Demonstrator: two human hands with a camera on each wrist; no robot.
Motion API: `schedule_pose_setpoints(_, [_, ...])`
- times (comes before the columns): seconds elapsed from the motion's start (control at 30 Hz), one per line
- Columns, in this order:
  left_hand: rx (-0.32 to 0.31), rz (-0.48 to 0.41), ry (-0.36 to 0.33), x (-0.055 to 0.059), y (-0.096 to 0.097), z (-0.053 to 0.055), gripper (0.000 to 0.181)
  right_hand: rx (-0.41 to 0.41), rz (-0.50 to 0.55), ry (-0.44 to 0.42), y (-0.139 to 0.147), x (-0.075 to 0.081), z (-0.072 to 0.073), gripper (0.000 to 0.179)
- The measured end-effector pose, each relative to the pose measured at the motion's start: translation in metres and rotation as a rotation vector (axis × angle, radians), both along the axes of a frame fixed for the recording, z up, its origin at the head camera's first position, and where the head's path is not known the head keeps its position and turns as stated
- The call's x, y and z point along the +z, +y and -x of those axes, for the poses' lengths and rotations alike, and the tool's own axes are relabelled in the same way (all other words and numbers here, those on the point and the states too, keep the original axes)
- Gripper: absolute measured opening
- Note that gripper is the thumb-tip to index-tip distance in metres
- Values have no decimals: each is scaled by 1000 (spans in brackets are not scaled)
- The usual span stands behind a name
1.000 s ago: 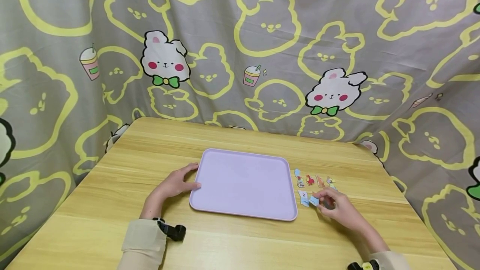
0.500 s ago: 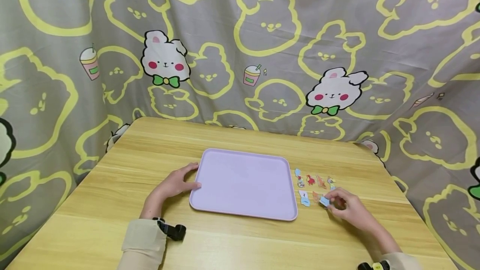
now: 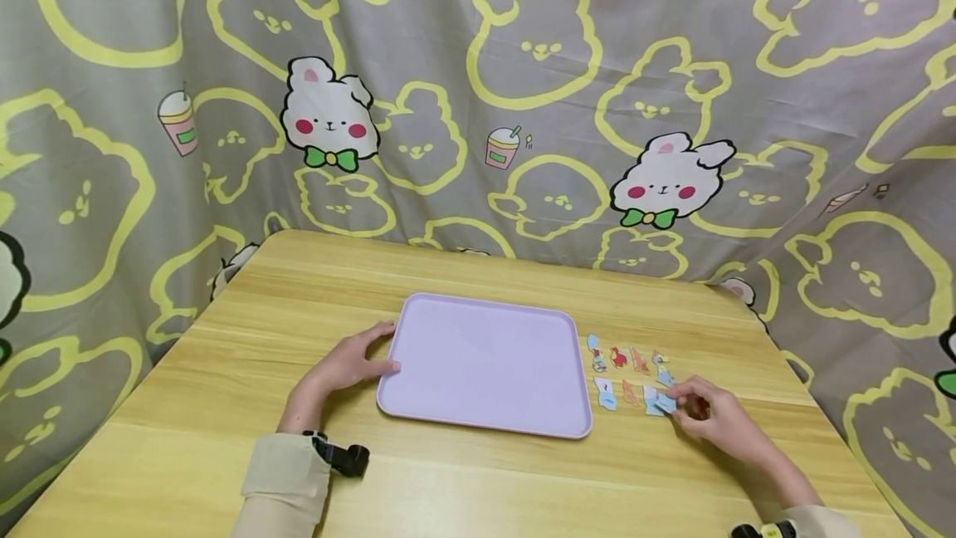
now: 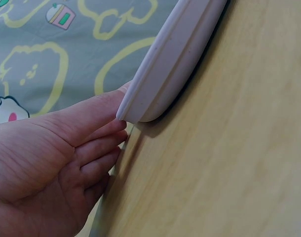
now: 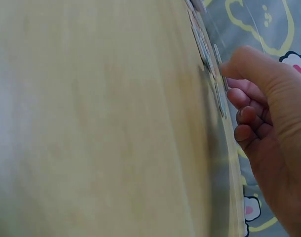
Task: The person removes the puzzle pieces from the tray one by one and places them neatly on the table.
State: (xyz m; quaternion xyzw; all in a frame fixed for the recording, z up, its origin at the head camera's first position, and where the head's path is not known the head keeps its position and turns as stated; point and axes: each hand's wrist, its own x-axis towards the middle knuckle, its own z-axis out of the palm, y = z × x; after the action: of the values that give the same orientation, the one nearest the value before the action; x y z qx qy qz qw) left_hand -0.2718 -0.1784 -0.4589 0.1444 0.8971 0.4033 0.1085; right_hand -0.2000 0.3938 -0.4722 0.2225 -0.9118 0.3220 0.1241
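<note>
A lilac tray lies on the wooden table in the head view. My left hand grips its left rim, the thumb over the edge; the left wrist view also shows this hand at the tray's pale side. To the right of the tray, my right hand pinches a small light-blue flat cut-out piece low over the table. Touching or overlapping it on the left is a white-and-blue piece. In the right wrist view my right hand has its fingers curled, and the pieces appear only edge-on.
Small flat cut-outs lie in two rows beside the tray: a red piece, an orange piece, a yellow-and-blue piece and several others. Bare wooden table surrounds the tray. A patterned grey curtain hangs behind.
My right hand has moved right along the front row with the light-blue piece. An orange piece, then a white-and-blue piece, came into sight to its left. My left hand has stayed on the tray.
</note>
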Motion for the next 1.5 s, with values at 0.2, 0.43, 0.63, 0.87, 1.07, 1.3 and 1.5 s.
schedule_pose_setpoints(0.2, [0,2,3,-1,-1,-1,73,-7,-15,2,9,0,1,31])
schedule_pose_setpoints(0.43, [-3,0,3,-2,0,-1,73,25,-36,-9,14,3,1,31])
schedule_pose_setpoints(0.63, [-9,4,9,-1,1,0,73,47,-64,-12,17,4,1,33])
schedule_pose_setpoints(0.87, [-13,8,18,-2,1,-1,72,46,-88,-18,19,5,-1,30])
schedule_pose_setpoints(1.07, [-6,6,8,-2,0,-1,73,43,-103,-11,18,6,0,30])
schedule_pose_setpoints(1.3, [-12,7,5,-3,0,-1,73,23,-89,2,19,4,0,32])
schedule_pose_setpoints(1.5, [-3,4,-2,-3,-1,-2,73,12,-74,20,17,2,1,33])
